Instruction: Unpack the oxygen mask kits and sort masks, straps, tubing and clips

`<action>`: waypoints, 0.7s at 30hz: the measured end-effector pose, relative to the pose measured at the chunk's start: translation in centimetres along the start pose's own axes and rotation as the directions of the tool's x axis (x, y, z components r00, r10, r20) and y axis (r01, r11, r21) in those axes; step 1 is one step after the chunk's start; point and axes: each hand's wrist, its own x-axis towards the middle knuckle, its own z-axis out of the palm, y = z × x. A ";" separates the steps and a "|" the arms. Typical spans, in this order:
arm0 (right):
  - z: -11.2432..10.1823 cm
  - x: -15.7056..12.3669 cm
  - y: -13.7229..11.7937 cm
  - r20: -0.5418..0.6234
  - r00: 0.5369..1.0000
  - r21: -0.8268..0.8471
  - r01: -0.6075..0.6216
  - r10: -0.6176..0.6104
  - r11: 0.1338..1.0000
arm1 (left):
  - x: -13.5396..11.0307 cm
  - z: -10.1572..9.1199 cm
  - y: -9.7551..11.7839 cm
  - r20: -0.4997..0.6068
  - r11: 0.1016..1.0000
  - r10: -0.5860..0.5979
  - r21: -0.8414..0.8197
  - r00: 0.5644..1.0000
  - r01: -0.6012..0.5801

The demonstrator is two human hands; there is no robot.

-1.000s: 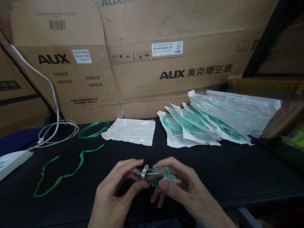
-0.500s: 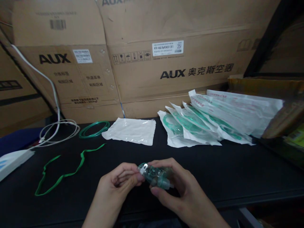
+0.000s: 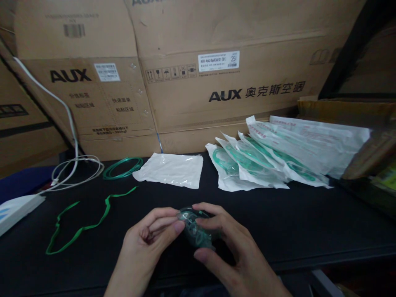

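A clear green plastic mask (image 3: 194, 229) is held between both my hands just above the near edge of the black table (image 3: 309, 218). My left hand (image 3: 148, 239) pinches its left side with thumb and fingers curled. My right hand (image 3: 225, 247) wraps round its right side, fingers on top and thumb below. A green elastic strap (image 3: 81, 225) lies loose on the table to the left. A coil of green tubing (image 3: 122, 168) lies further back, beside an empty white pouch (image 3: 169, 170).
Several sealed pouches with green masks (image 3: 272, 161) are fanned out at the back right. Big AUX cardboard boxes (image 3: 216, 82) form a wall behind. A white cable (image 3: 72, 165) and a white device (image 3: 15, 208) sit at the left.
The mask has been turned in my hands: its metal clip and side port no longer show, and its round face points up. Both hands shifted slightly closer together.
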 end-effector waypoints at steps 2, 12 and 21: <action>0.0 0.0 -0.1 -0.020 1.000 0.025 -0.012 0.012 1.000 | 0.1 0.0 0.0 0.028 1.000 0.005 0.009 1.000 -0.005; 0.3 0.4 0.0 -0.067 0.998 0.064 -0.012 0.016 0.998 | 0.2 -0.2 -0.3 0.087 0.999 0.049 0.015 0.995 -0.051; 1.0 0.7 -0.2 -0.065 0.988 0.287 -0.119 0.144 0.950 | 0.3 -0.2 -0.8 0.142 0.997 0.059 -0.059 0.988 -0.051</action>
